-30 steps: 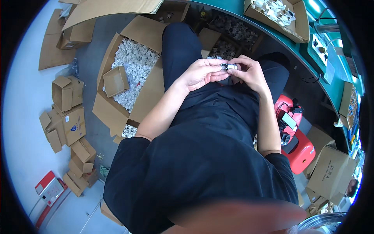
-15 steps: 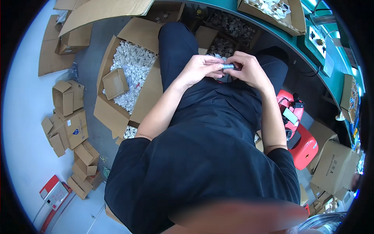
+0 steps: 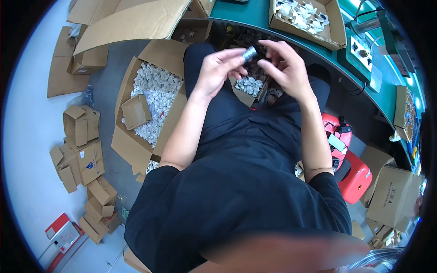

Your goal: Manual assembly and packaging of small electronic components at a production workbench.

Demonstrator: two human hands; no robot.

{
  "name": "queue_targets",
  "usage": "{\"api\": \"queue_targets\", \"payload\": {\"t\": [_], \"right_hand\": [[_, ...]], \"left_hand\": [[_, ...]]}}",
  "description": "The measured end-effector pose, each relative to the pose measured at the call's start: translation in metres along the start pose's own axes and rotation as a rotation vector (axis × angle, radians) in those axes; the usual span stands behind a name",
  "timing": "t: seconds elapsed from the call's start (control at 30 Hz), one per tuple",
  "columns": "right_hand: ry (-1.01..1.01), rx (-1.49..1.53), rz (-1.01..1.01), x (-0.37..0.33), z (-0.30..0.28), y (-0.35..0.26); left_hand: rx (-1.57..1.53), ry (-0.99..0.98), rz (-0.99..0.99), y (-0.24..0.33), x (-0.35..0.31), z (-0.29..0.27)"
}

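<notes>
My left hand [image 3: 218,70] pinches a short stack of shiny silver-grey rings or discs [image 3: 249,54] between thumb and fingers, held up above my lap. Just right of the stack, my right hand [image 3: 287,68] is raised with thumb and fingers apart and curved, not touching it. Below the hands, between my knees, stands a cardboard box [image 3: 246,98] holding small white parts [image 3: 249,85]. What exactly the stack is made of is too small to tell.
A large carton [image 3: 125,150] of white parts, with a small box [image 3: 136,112] on them, stands left of my legs. The green bench [image 3: 232,10] ahead carries a cardboard tray [image 3: 339,27] of white pieces. A red stool [image 3: 355,177] stands at right.
Both hands have risen away from my lap. My right hand has let go of the silver stack and opened, while the left keeps hold of it, now tilted. The view has shifted slightly.
</notes>
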State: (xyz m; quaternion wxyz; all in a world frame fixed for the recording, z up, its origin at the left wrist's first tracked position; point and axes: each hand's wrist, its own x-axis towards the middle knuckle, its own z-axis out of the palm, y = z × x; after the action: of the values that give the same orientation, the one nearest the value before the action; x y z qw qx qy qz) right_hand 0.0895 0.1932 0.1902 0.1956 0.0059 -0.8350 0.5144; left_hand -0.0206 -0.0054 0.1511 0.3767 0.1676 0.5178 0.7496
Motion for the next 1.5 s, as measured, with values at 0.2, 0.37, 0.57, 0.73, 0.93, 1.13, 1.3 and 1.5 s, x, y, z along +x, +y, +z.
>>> {"api": "queue_targets", "payload": {"t": [0.2, 0.37, 0.57, 0.73, 0.93, 1.13, 1.3, 1.5], "right_hand": [[0.108, -0.119, 0.114, -0.036, -0.012, 0.034], [0.039, -0.37, 0.218, -0.1, -0.026, 0.071], [0.315, -0.376, 0.225, -0.135, -0.032, 0.097], [0.446, -0.508, 0.168, -0.125, -0.035, 0.126], [0.48, -0.811, 0.136, -0.148, -0.066, 0.147], [0.391, -0.989, 0.323, -0.149, -0.063, 0.141], [0.259, -0.968, 0.253, -0.137, -0.031, 0.117], [0.11, -0.146, 0.113, -0.075, 0.047, 0.069]], "left_hand": [[0.657, 0.35, 0.491, 0.028, 0.077, 0.027], [1.197, 0.42, 0.619, 0.016, 0.122, 0.043], [1.022, 0.3, 0.705, 0.012, 0.109, 0.034], [0.823, 0.29, 0.612, -0.018, 0.047, -0.011], [0.495, 0.537, 0.225, -0.064, -0.045, -0.119], [0.523, 0.998, -0.079, -0.117, -0.162, -0.292], [-0.068, 1.427, -0.31, -0.189, -0.292, -0.41], [-0.205, 1.465, -0.149, -0.2, -0.295, -0.464]]}}
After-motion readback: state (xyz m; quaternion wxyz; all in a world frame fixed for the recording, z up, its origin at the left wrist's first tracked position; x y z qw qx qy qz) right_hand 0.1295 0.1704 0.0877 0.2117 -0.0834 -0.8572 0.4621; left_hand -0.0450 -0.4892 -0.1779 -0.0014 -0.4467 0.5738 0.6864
